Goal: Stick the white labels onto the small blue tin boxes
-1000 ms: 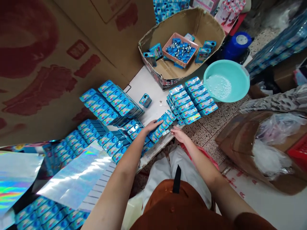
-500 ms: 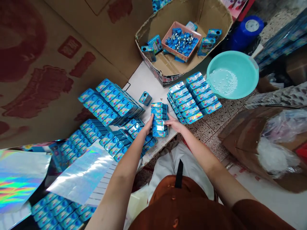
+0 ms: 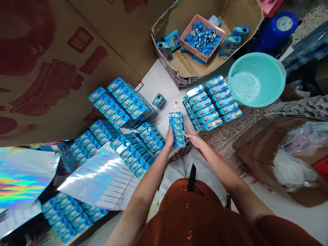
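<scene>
A worker's left hand (image 3: 169,138) held a short row of small, shiny blue rectangular boxes with printed ends (image 3: 176,129) near the front edge of a white tabletop (image 3: 162,80), its fingers closed along the row's left side. The right hand (image 3: 194,138) reached in from the opposite side with its fingers loosely parted, the tips right at the row's edge; whether they pressed on it could not be told, nor whether the row stood clear of the surface.

Good handling here looked to depend on even, light pressure: too little might have let a middle box slip, too much might have bowed the line. Palms level with each other would have kept the ends flush, and a grip low on the sides would have spared the shiny printed faces.

Room was tight. Two upright columns of matching blue boxes (image 3: 205,108) stood just to the right, a taller blue stack (image 3: 116,102) to the left, and a lone blue box with a dark round hole (image 3: 159,101) beyond, so elbows and knuckles were best kept close. An aqua plastic basin (image 3: 272,80) of white pellets (image 3: 247,89) sat farther right.
</scene>
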{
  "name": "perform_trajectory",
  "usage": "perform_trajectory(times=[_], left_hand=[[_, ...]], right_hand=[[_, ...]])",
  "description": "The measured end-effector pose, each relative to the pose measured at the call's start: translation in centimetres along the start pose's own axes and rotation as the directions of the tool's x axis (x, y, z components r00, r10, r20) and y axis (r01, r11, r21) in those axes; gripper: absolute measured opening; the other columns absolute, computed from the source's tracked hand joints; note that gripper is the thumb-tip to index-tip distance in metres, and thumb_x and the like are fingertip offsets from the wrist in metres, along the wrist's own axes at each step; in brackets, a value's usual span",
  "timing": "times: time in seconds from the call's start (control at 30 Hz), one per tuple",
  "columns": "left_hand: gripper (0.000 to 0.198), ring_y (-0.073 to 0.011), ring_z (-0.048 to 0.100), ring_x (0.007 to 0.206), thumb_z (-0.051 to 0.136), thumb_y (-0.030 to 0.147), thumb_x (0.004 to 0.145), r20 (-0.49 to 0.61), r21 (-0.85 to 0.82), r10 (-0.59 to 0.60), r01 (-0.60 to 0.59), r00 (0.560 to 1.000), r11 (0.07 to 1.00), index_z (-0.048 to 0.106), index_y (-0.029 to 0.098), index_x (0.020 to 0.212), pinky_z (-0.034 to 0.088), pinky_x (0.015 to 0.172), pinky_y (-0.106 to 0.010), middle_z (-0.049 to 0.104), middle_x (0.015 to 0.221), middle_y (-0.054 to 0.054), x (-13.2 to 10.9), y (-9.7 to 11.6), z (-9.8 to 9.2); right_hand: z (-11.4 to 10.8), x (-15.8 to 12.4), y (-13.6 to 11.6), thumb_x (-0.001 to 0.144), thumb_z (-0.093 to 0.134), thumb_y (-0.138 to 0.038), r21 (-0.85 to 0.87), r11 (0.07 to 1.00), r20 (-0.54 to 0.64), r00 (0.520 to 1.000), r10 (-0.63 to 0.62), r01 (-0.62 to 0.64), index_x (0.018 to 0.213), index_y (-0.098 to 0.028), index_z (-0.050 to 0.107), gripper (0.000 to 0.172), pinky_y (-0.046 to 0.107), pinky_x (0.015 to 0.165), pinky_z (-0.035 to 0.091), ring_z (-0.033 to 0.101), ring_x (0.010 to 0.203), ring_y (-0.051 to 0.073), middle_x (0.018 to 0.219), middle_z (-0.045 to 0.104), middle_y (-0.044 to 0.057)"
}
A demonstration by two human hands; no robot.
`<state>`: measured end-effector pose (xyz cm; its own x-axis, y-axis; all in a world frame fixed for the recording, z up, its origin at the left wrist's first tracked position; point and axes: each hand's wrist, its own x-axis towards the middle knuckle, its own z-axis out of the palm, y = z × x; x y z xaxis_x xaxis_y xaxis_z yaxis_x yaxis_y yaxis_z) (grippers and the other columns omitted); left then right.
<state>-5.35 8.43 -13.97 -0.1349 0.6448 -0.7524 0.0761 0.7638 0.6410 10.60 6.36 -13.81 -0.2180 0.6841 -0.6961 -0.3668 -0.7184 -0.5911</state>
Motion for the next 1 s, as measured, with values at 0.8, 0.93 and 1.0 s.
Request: perform_trajectory(times=[0.8, 0.93, 1.0], left_hand=[[0.024, -0.0203, 0.059, 0.097, 0.051, 0.04, 0.088, 0.022, 0.281, 0.571, -0.553, 0.821, 0.784, 0.065, 0.022, 0.095, 0.044, 0.092, -0.034, 0.066, 0.097, -0.005, -13.0, 1.8, -0.3], [0.027, -0.0196, 0.061, 0.09, 0.055, 0.044, 0.084, 0.078, 0.127, 0.481, -0.488, 0.873, 0.864, 0.066, 0.022, 0.094, 0.047, 0.083, -0.033, 0.067, 0.094, -0.005, -15.0, 2.8, 0.8], [0.028, -0.0185, 0.062, 0.085, 0.056, 0.045, 0.083, 0.117, 0.021, 0.427, -0.432, 0.896, 0.901, 0.065, 0.02, 0.091, 0.048, 0.08, -0.032, 0.068, 0.09, -0.005, -15.9, 3.1, 1.2]], right_hand=[[1.2, -11.1, -4.3, 0.063, 0.059, -0.016, 0.323, 0.946, 0.107, 0.992, -0.071, 0.033, 0.095, -0.025, 0.062, 0.033, 0.041, 0.09, 0.043, 0.047, 0.064, 0.014, 0.071, 0.054, -0.002], [2.3, -12.6, -4.2, 0.069, 0.054, -0.03, 0.356, 0.934, 0.131, 0.99, -0.057, 0.006, 0.095, -0.024, 0.062, 0.028, 0.043, 0.083, 0.045, 0.045, 0.064, 0.016, 0.075, 0.056, 0.002], [2.7, -13.1, -4.1, 0.071, 0.054, -0.034, 0.354, 0.935, 0.123, 0.991, -0.061, 0.013, 0.094, -0.023, 0.062, 0.027, 0.041, 0.08, 0.046, 0.046, 0.065, 0.016, 0.077, 0.057, 0.002]])
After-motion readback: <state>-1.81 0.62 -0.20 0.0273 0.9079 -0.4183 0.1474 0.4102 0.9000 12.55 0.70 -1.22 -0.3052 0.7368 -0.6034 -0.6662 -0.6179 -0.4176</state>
